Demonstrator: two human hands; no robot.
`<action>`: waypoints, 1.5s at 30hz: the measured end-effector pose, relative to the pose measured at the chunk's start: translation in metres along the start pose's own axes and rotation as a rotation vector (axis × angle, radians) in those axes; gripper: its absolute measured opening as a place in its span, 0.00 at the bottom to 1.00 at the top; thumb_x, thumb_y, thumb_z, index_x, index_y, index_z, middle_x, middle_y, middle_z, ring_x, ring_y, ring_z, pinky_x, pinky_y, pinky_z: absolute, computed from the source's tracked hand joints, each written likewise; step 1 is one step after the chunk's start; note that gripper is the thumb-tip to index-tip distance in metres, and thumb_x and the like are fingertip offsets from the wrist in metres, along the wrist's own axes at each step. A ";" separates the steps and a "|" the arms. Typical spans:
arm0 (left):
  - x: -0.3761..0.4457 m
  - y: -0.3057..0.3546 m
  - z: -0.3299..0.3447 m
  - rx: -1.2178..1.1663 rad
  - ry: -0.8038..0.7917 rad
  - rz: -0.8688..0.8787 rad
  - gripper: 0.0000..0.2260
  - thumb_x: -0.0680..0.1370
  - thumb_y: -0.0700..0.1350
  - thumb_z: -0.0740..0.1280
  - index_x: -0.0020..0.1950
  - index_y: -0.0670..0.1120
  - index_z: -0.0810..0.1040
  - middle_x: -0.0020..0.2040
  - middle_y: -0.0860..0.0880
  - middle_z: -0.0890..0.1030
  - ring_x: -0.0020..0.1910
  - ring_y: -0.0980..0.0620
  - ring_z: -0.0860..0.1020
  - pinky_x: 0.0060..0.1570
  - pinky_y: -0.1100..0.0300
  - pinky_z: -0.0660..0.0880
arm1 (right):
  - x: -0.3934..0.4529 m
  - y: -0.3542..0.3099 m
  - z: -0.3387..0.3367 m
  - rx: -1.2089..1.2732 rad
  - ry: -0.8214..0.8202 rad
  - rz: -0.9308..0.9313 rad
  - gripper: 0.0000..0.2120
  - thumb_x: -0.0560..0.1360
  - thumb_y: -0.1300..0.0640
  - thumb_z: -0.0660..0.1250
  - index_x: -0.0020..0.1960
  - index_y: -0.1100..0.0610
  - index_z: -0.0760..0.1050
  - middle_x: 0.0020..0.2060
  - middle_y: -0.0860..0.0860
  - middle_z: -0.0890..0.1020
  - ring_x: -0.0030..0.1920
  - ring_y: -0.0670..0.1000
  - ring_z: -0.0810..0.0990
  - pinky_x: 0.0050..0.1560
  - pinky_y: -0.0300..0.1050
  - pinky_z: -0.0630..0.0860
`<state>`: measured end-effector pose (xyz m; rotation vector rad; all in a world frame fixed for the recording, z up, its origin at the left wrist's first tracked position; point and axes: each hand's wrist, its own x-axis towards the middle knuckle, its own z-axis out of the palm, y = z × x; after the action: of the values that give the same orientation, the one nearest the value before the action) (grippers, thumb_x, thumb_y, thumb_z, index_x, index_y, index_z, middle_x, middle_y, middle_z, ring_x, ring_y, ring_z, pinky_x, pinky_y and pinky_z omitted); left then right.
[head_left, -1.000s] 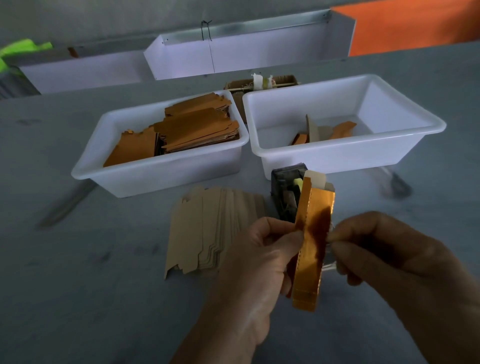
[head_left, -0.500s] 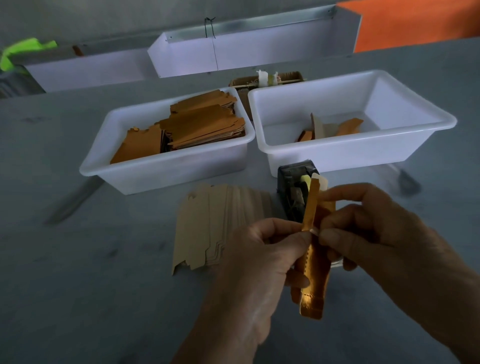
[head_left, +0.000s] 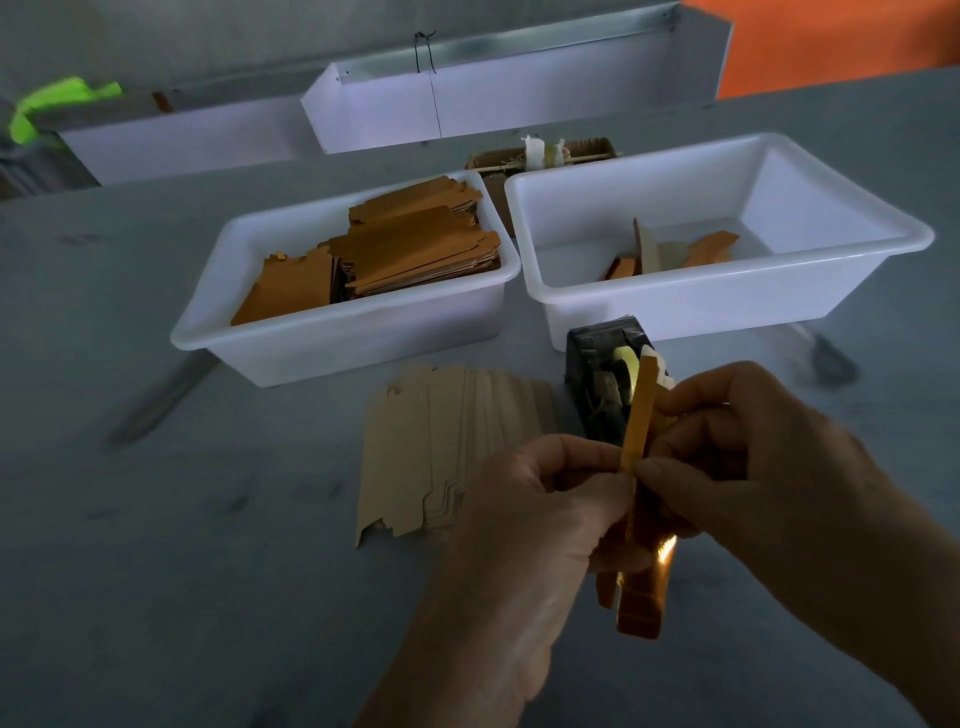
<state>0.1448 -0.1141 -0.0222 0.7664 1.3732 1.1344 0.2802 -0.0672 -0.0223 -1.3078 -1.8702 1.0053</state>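
Just in front of the tape dispenser (head_left: 592, 374), on the person's side of it: one folded gold carton blank (head_left: 640, 415), being held clear of the tabletop (head_left: 182, 545) and showing edge-on.

- Long axis: running near upright, the top end leaning slightly away and overlapping the dispenser's yellowish roll, the bottom end hanging nearest the person.
- Grip: left hand (head_left: 524, 525) and right hand (head_left: 769, 457) are meeting at the blank's middle. Each is pinching it between thumb and forefinger, the left coming in from the dispenser's left, the right from its right. Both are clamping the blank, and neither is sitting nearer to it than the other.
- Judgement: the coming move is looking like a press or crease along that axis, so the fingertips are likely needing to travel up or down the edge, not across it.

Also around the dispenser:
- Left of it: pile of pale flat blanks (head_left: 431, 447), lying fanned on the tabletop.
- Behind it to the left: white tub (head_left: 363, 343), holding stacked gold blanks.
- Behind it to the right: second white tub (head_left: 675, 306), holding a few loose pieces.

Hidden or unclear:
- Fingers are covering the blank's middle stretch.
- Glare is washing out the blank's lower end.
- Whether the top end is touching the roll or only overlapping it cannot be told.
- Whether any tape is sitting on the blank cannot be told
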 end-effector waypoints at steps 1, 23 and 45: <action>0.000 0.000 0.000 0.001 -0.004 -0.002 0.04 0.75 0.40 0.68 0.47 0.43 0.82 0.35 0.50 0.84 0.31 0.57 0.81 0.30 0.68 0.75 | 0.000 -0.001 0.000 -0.007 0.002 0.006 0.15 0.67 0.56 0.72 0.44 0.45 0.67 0.35 0.37 0.82 0.33 0.40 0.82 0.34 0.41 0.79; -0.004 -0.024 0.019 0.336 0.302 0.371 0.05 0.74 0.45 0.70 0.39 0.54 0.80 0.38 0.58 0.82 0.36 0.61 0.81 0.32 0.71 0.74 | -0.007 -0.012 0.005 -0.305 0.097 0.042 0.14 0.66 0.50 0.74 0.44 0.48 0.70 0.30 0.44 0.81 0.31 0.38 0.77 0.30 0.28 0.71; -0.006 -0.010 -0.064 0.914 0.551 0.377 0.28 0.72 0.64 0.60 0.71 0.56 0.68 0.68 0.55 0.73 0.63 0.58 0.75 0.61 0.62 0.70 | 0.084 -0.003 -0.017 0.536 -0.024 0.280 0.12 0.70 0.57 0.69 0.51 0.59 0.77 0.44 0.54 0.85 0.43 0.51 0.85 0.41 0.42 0.81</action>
<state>0.0851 -0.1357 -0.0360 1.4750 2.3425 1.0073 0.2681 0.0156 -0.0048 -1.2392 -1.3135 1.5423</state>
